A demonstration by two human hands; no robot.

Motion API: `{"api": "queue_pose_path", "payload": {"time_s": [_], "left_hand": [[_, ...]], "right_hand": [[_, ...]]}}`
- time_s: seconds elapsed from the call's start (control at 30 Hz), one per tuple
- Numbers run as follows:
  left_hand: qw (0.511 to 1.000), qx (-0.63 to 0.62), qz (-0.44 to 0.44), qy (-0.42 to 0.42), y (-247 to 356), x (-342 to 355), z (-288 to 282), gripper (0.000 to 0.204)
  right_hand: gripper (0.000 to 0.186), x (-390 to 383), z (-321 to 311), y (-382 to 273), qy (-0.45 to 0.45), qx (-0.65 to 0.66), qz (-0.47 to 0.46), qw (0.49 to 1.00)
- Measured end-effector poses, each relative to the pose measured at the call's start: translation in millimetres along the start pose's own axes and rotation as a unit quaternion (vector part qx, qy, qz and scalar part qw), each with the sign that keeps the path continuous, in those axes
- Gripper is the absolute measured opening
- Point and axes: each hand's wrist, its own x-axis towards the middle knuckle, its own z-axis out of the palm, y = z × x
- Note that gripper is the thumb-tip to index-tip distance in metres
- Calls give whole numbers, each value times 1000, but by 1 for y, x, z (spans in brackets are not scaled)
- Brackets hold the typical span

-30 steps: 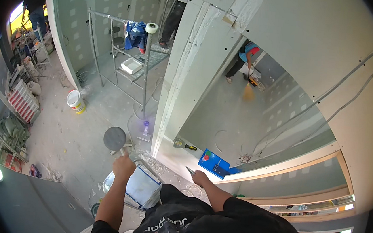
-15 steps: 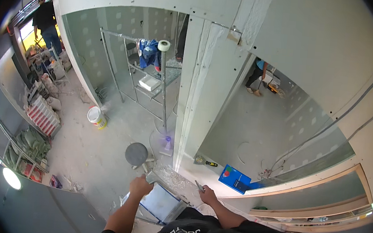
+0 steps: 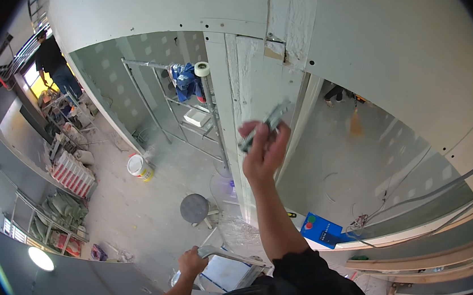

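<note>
Fingers (image 3: 259,139) bent round a slim, grey, motion-blurred tool (image 3: 276,115), your right hand (image 3: 264,152) is up high, arm (image 3: 279,223) stretched forward, the tool angled across the white plastered wall post (image 3: 244,83); whether they touch, I can't tell. Down low, your left hand (image 3: 192,263) grips the pale grey metal rail (image 3: 232,255), forearm (image 3: 178,293) slanting in from below.

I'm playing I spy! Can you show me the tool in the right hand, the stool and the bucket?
Tool (image 3: 276,116): head view, on the blurred grey part above the right hand (image 3: 261,155).
Stool (image 3: 194,208): head view, middle of its round seat.
Bucket (image 3: 144,170): head view, on its side.
</note>
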Motion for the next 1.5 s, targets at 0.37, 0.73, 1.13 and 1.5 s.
{"api": "queue_pose_path", "payload": {"time_s": [0.37, 0.73, 1.13, 1.5], "left_hand": [[1000, -9, -8, 7, -6, 0, 3, 51], [1000, -2, -6, -5, -2, 0, -4, 45], [1000, -25, 0, 14, 2, -3, -11, 43], [999, -35, 9, 2, -2, -3, -10, 46]], "right_hand": [[21, 48, 70, 11, 121, 16, -2, 993], [26, 43, 81, 4, 193, -32, 45, 980], [31, 48, 100, -10, 207, 69, 87, 972], [28, 53, 115, 5, 262, 9, 50, 964]]}}
